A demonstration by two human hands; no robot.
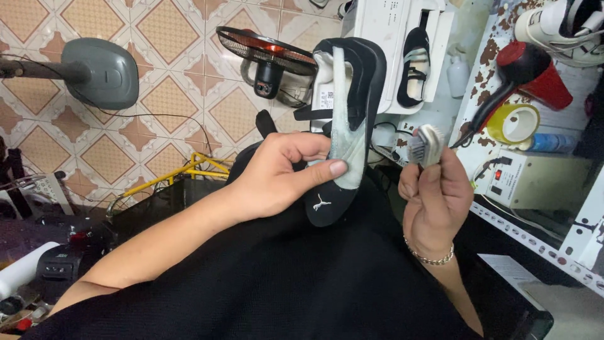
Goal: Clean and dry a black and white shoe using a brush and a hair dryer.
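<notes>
Over a black lap, holding up a black shoe (349, 119) in the left hand (277, 176), sole side facing the camera, toe end pointing up. Wrapping the left fingers around the shoe's side and pressing the thumb (321, 170) flat on the pale grey sole. Closing tight on the shoe, so not an open hand at all.

Just beside the shoe, gripping a small brush (426, 143) in the right hand (434, 201). Curling all the right fingers around the brush handle, white bristles sticking up above the fist. Keeping the brush close to the shoe but not touching it. Wearing a thin chain bracelet (431, 258) on the right wrist.

Behind the shoe, standing on the tiled floor (157, 63), a red and black fan (267, 53). Sitting on the right, on a spotted white worktop (484, 56), a red and black hair dryer (525, 72), a yellow tape roll (514, 123) and a white shoe (563, 28). Hanging near a white machine (390, 31), another small black shoe (415, 66). Lying low on the left, a yellow metal frame (189, 173).
</notes>
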